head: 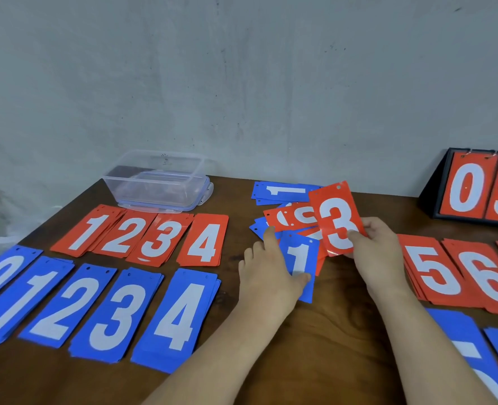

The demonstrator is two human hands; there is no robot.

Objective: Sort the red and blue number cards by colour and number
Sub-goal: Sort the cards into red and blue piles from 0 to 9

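Head view: your right hand [379, 247] pinches the red 3 card [339, 220] above the unsorted pile [285, 219]; your left hand [268, 273] grips the blue 1 card [299, 255], and lifting it may drag neighbouring cards askew.

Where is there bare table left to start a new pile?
Bare table shows between the red 4 pile and the mixed heap, back to the clear box, and at the front between the blue 4 pile and the red 5 pile, though both arms cross there. The left rows and right piles are packed tight.
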